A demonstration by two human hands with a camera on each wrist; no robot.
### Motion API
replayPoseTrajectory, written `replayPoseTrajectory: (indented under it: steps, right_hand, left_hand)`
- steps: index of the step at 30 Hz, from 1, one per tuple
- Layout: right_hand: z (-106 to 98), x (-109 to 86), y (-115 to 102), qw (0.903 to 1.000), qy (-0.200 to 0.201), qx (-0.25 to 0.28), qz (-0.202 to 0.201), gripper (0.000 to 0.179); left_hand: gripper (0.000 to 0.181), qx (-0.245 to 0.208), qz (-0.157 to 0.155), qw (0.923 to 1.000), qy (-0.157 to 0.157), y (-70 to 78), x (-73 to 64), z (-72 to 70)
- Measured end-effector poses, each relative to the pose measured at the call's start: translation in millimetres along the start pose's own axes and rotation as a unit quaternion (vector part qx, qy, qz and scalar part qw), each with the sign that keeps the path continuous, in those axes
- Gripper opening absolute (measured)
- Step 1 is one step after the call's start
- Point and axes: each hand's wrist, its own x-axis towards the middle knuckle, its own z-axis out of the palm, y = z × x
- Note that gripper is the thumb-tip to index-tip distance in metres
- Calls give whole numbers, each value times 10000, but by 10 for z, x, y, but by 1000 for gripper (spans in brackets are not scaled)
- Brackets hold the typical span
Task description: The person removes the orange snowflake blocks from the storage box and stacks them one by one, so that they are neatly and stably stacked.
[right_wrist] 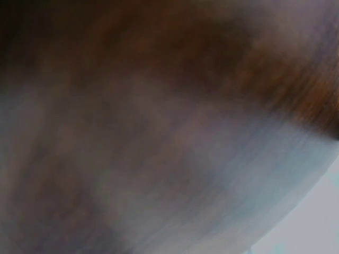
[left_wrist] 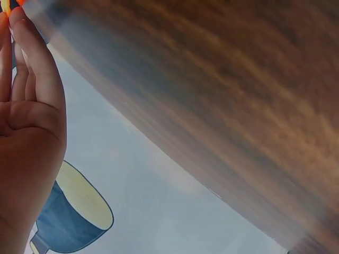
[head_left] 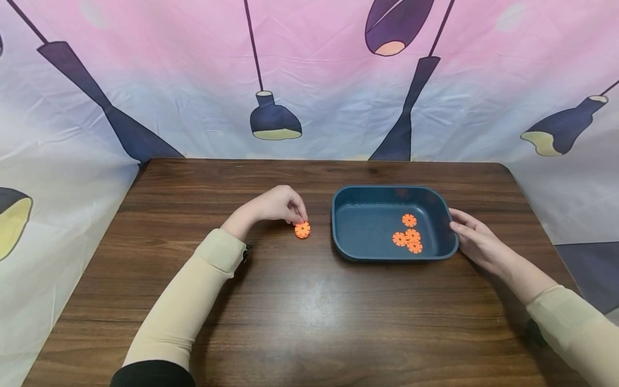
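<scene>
Table (head_left: 314, 333) | brown wood grain | directly on it: blue tub (head_left: 362, 228), right of centre

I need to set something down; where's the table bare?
Bare table lies between the left sleeve and right sleeve, nearer than the blue tray, and left of the left hand. It's tight between the tray and the orange disc that hand pinches, and at the tray's right end, where the right hand holds it.

Head camera looks forward and down over the worktop (head_left: 271, 312); both wrist cameras, nearer, share part of it.
</scene>
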Motion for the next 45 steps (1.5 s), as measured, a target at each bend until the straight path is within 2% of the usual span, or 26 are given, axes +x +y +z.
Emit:
replayPoseTrajectory:
  steps: [21,34,45]
  right_hand:
    - [-30,0,23,9996,-114,181,-176,39]
    - [-21,14,8,9999,-51,96,-69,37]
    - [-4,3,10,9999,-34,143,-29,37]
  left_hand:
    - [10,131,36,9998,109,-53,33,26]
    - [10,190,365,9982,434,165,145,-75]
    - [11,24,830,9952,520,533,392,-53]
